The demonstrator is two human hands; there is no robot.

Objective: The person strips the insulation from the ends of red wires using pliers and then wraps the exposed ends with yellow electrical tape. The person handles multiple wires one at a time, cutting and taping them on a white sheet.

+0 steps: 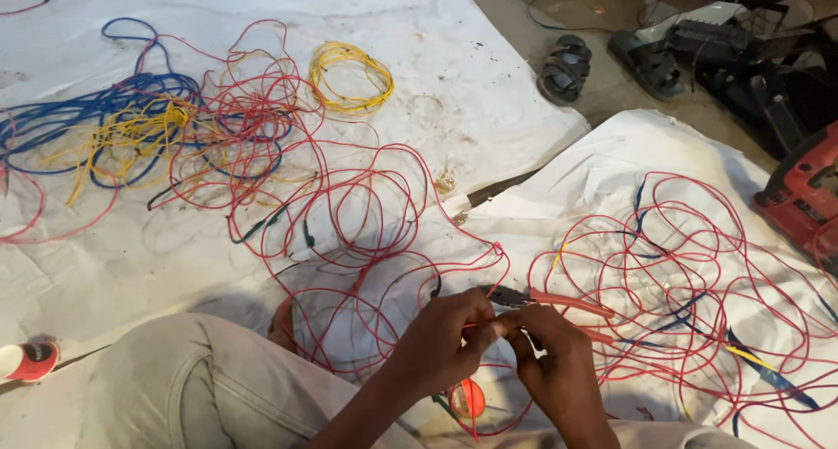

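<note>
Nearest the camera, the left hand (445,331) and the right hand (546,353) meet fingertip to fingertip, both pinching a thin red wire (482,325) between them, held taut so its end stays steady. The right hand also grips red-handled pliers (559,303), jaws pointing left toward the pinch. Around them loose red wire loops (681,266) lie spread on the white sheet (489,91), apparently to keep strands apart. Farther off lie a yellow coil (351,78), tangled blue wire (96,122) and sandals (566,67).
</note>
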